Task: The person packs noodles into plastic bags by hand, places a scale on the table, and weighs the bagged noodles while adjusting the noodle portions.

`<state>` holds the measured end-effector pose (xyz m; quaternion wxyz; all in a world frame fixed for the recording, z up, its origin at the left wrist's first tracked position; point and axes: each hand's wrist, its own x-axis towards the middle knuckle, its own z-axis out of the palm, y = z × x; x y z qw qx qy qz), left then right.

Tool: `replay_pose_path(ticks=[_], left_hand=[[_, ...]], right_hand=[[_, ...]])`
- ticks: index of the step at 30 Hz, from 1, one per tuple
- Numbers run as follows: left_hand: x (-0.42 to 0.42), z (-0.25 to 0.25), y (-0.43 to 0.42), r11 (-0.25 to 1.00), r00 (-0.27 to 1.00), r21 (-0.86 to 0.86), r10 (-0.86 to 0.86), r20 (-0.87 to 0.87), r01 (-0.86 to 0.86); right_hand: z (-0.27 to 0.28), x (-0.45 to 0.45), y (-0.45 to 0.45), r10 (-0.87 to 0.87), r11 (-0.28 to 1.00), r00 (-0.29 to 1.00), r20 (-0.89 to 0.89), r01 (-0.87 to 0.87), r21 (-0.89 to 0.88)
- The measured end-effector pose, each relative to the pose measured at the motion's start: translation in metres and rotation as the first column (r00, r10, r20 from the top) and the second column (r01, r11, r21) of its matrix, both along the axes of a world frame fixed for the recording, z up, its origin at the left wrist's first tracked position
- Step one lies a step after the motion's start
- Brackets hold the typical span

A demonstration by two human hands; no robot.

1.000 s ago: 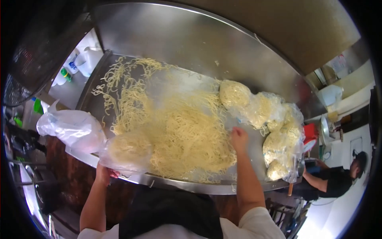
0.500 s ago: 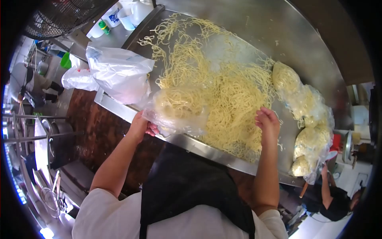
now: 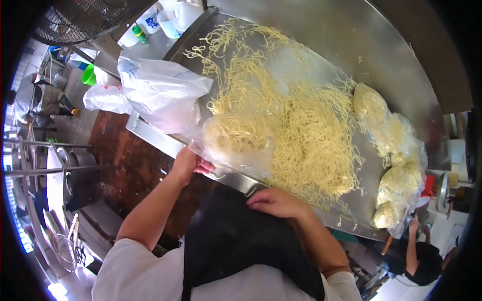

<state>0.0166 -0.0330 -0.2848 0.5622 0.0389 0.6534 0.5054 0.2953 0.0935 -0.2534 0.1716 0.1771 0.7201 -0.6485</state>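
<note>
My left hand (image 3: 190, 164) is closed on the gathered edge of a clear plastic bag (image 3: 244, 161), at the near rim of the metal tray. Inside the bag lies a clump of yellow noodles (image 3: 235, 134). My right hand (image 3: 275, 202) rests by the tray's front edge against the black apron, with its fingers loosely stretched and nothing visible in them. A large heap of loose noodles (image 3: 316, 135) lies just beyond it, with thinner strands spread toward the far left of the tray.
Filled bags of noodles (image 3: 399, 175) line the tray's right side. A white plastic bag (image 3: 160, 93) sits at the left rim, and white containers (image 3: 170, 22) stand behind it. A fan (image 3: 83, 20) is at upper left. Another person (image 3: 424, 258) is at lower right, and one more is at far left.
My right hand has left the noodle heap and come down and left to the tray's front edge. My left hand keeps hold of the plastic bag.
</note>
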Motion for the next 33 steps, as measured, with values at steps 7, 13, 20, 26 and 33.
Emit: replay_pose_path(ticks=[7,13,20,26,33], left_hand=[[0.037,-0.003,0.007,0.966,0.958,0.038,0.248,0.146,-0.256],[0.042,0.010,0.014,0.935,0.908,0.094,0.304,0.288,-0.343],[0.032,0.043,0.007,0.925,0.955,0.262,0.294,-0.042,-0.274],[0.019,0.018,0.001,0.896,0.939,0.388,0.298,-0.169,-0.215],[0.010,0.008,0.006,0.913,0.954,0.371,0.246,-0.170,-0.169]], right_hand=[[-0.011,-0.017,0.009,-0.429,0.760,0.841,-0.330,0.533,0.373],[0.012,-0.042,-0.002,-0.008,0.983,0.998,-0.066,0.019,0.181],[-0.029,-0.072,-0.023,-0.269,0.946,0.946,-0.180,0.295,0.133],[-0.010,0.032,0.014,-0.626,0.727,0.765,-0.149,0.642,0.241],[0.044,0.273,0.058,-0.790,0.611,0.263,0.554,0.408,0.678]])
